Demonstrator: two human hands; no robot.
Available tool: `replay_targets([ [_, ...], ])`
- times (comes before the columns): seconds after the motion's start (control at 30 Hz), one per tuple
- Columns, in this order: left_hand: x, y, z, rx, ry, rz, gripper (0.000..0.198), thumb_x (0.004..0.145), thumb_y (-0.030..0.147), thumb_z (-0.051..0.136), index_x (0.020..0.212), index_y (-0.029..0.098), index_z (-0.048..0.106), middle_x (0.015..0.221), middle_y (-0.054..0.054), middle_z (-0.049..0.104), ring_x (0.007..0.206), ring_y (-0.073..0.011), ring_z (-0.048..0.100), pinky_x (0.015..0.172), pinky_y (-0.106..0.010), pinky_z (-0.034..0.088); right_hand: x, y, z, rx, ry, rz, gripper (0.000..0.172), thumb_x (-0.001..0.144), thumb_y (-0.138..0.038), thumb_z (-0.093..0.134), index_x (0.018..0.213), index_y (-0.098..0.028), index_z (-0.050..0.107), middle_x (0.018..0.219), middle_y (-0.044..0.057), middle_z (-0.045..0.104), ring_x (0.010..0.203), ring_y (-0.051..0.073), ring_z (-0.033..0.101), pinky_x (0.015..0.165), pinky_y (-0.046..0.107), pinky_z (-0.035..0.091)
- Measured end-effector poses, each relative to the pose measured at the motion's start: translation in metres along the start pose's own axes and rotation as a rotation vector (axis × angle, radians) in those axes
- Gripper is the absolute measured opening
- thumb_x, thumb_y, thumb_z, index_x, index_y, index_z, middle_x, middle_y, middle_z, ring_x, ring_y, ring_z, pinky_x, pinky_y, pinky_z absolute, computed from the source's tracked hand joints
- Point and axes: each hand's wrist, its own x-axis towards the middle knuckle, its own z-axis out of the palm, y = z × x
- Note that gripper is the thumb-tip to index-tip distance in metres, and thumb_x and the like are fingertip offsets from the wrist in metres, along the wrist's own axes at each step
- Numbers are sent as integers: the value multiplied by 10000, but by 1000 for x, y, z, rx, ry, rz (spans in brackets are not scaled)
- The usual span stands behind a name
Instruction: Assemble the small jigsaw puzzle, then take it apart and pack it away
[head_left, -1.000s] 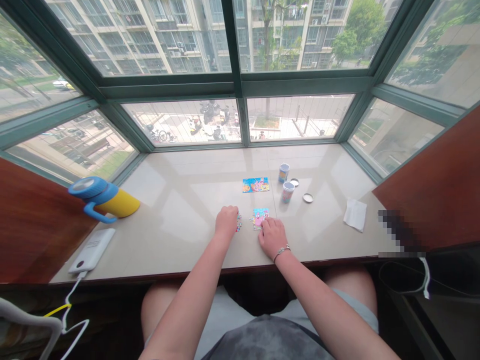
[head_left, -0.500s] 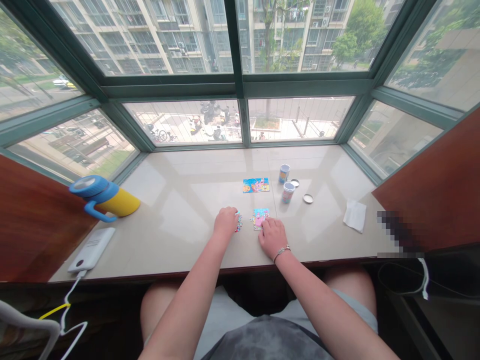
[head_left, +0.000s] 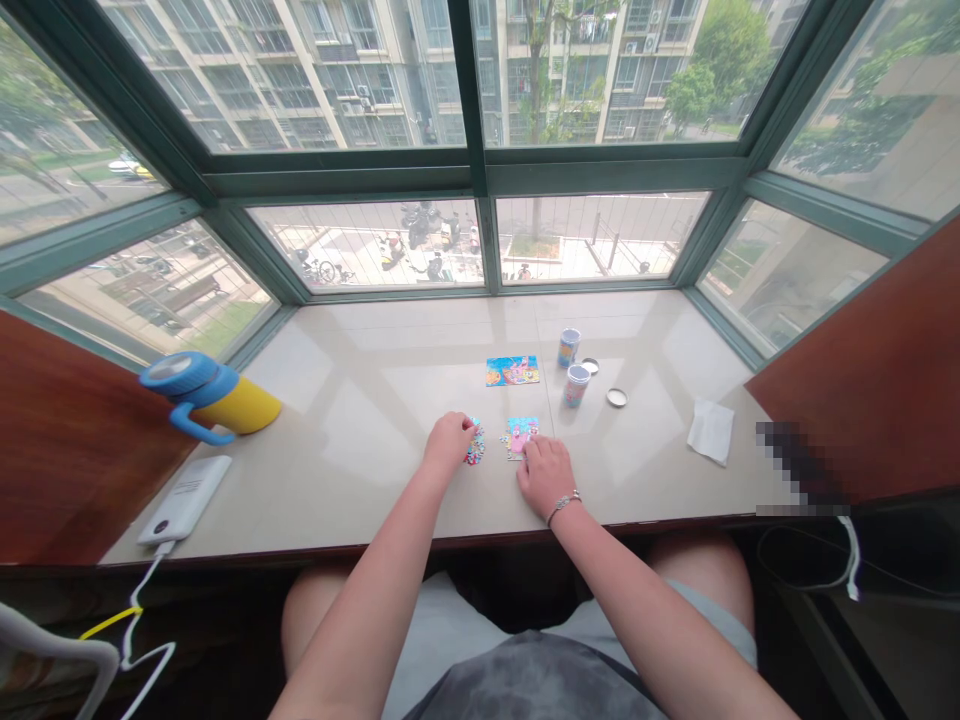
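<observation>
Head view: a wide window bay is seen from above, with a pale stone sill running across it. At the left of the sill, a blue-and-yellow flask is laid on its side, and a white power bank is placed near the edge. A tissue is lying at the right. Two small tubs are stood upright towards the far side, with two round lids just beside them. A picture card is laid at the far centre. Nearer, a small part-built jigsaw is touched by the right hand, its fingers relaxed and open, not clenched. A heap of loose jigsaw pieces is reached by the left hand; its fingertips are curved at the heap's far edge, and whether a piece is pinched cannot be told.
</observation>
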Motion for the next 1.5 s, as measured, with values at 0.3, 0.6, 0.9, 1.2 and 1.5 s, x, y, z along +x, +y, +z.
replay_targets([
  [0.3,-9,-7,1,197,14,191,170,953,246,573,901,220,733,1017,-91,684,1022,-248,616,911,-337,469,0,0,2,21,13,2,164,914,-230,566,1071,-227,612,1274,119,612,1198,283,489,1109,453,304],
  [0.6,-7,29,27,43,-65,327,197,934,350,648,1045,241,769,1070,-81,670,1047,-237,612,924,-332,471,0,1,3,-8,6,-1,161,913,-237,564,1065,-221,615,1268,121,606,1199,282,476,1105,450,297],
  [0.9,6,40,29,-44,-161,269,83,848,286,729,853,209,701,992,-62,698,952,-213,643,811,-300,469,0,0,3,-7,-3,-2,168,919,-238,552,1075,-220,611,1278,124,601,1204,287,473,1102,451,298],
  [1.2,-1,33,8,-210,-125,78,68,866,276,657,894,234,703,945,-19,754,843,-177,678,753,-277,491,-1,1,4,6,4,4,199,907,-237,575,1103,-224,607,1284,122,603,1215,283,473,1126,459,283],
  [1.5,4,-2,-8,97,-11,-8,181,895,254,621,1021,221,746,1080,-91,730,1024,-233,653,877,-317,490,-1,0,2,27,16,3,152,912,-225,571,1056,-238,619,1254,108,611,1198,278,485,1134,466,276],
])
